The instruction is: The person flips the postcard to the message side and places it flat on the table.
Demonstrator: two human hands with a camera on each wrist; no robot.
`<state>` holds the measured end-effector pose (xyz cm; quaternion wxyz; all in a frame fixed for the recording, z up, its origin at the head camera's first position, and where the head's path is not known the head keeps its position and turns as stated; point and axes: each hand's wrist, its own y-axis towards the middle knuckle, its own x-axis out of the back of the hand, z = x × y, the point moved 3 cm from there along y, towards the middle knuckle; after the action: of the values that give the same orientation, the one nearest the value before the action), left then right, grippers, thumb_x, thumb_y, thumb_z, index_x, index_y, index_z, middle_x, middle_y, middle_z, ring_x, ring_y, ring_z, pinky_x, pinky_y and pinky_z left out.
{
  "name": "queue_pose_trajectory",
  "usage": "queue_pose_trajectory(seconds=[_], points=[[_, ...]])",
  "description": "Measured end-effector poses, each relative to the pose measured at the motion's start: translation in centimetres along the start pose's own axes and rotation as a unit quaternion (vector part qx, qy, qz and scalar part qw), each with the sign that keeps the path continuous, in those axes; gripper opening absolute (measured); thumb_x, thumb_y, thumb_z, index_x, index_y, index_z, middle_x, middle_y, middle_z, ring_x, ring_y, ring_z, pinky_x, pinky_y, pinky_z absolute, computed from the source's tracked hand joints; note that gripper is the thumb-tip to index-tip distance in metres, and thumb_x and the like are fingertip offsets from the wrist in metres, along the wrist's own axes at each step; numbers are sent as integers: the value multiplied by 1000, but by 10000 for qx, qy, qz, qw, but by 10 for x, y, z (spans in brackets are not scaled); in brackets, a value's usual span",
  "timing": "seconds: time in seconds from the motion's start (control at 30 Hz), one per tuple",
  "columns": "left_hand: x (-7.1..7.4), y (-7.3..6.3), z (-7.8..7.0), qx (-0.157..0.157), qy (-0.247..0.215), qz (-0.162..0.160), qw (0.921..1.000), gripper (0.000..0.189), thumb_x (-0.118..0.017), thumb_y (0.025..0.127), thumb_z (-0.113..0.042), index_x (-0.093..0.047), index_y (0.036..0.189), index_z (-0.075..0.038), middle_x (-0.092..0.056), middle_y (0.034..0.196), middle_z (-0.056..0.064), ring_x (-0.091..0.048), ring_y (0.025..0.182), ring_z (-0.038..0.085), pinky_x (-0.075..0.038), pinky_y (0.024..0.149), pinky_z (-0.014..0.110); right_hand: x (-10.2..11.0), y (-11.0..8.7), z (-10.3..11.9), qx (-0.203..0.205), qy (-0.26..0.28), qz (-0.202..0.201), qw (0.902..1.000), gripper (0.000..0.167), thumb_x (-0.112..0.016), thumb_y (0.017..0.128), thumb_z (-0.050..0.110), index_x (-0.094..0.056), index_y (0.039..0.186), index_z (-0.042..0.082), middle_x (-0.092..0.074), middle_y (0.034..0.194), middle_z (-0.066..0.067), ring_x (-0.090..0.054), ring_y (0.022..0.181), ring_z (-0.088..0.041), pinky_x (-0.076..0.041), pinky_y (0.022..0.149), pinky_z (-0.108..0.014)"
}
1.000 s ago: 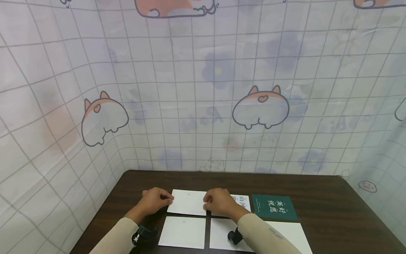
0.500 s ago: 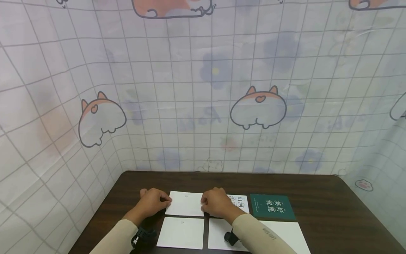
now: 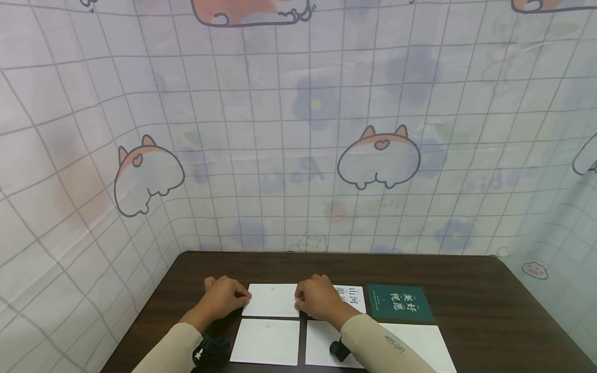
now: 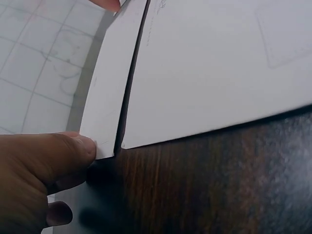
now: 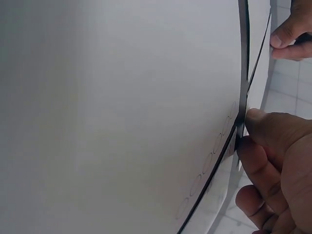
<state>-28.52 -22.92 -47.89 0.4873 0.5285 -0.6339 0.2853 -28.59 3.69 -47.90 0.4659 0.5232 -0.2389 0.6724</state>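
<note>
A blank white card (image 3: 270,300), postcard-like with a tiny mark near its top edge, is held by both hands in the head view. My left hand (image 3: 224,296) pinches its left edge; in the left wrist view, the left thumb (image 4: 80,148) lies on the card's corner. At the opposite edge my right hand (image 3: 319,298) pinches the card, thumb and index finger together in the right wrist view. Just in front lies a second white card (image 3: 265,342), with a narrow dark gap between the two.
Right of the held card are a white card with dark Chinese characters (image 3: 352,298), partly behind my right hand, and a green card (image 3: 401,303) with white characters. Another white card (image 3: 322,339) lies under my right forearm. All rest on a dark wooden table (image 3: 485,300) before a patterned curtain (image 3: 280,155).
The held card's far edge has come slightly toward me, and the card now lies straighter above the front one. Both hands keep their grip with only a slight shift.
</note>
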Motion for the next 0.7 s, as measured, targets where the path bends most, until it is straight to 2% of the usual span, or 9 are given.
queue_pose_trajectory(seconds=[0.17,0.33,0.53,0.7], points=[[0,1,1,-18,-7,43,10000,11,-84,85,-21,-82,87,-32,-71,90,-19,-58,91,14,-21,82,52,1,0,-2,32,79,-3,10000,9,-83,85,26,-77,88,20,-59,69,20,-51,83,-9,-40,86,-35],[-1,4,-1,-168,-28,109,9998,10,-83,87,-23,-82,90,-32,-72,91,-19,-62,88,11,-23,82,50,8,-3,-5,160,291,15,9994,11,-81,87,25,-77,94,18,-63,75,19,-53,86,-10,-40,89,-39],[2,11,-12,-421,-90,239,9988,9,-78,91,-21,-82,95,-28,-73,98,-15,-66,93,13,-28,85,51,19,-9,-13,157,675,96,9975,24,-82,86,25,-76,106,12,-67,85,12,-55,96,-16,-42,89,-43],[3,15,-24,-599,-167,364,9974,8,-77,92,-23,-83,98,-25,-73,95,-16,-63,85,8,-29,82,47,22,-12,-20,220,698,197,9971,34,-82,87,29,-74,113,10,-71,97,4,-57,104,-20,-40,96,-48]])
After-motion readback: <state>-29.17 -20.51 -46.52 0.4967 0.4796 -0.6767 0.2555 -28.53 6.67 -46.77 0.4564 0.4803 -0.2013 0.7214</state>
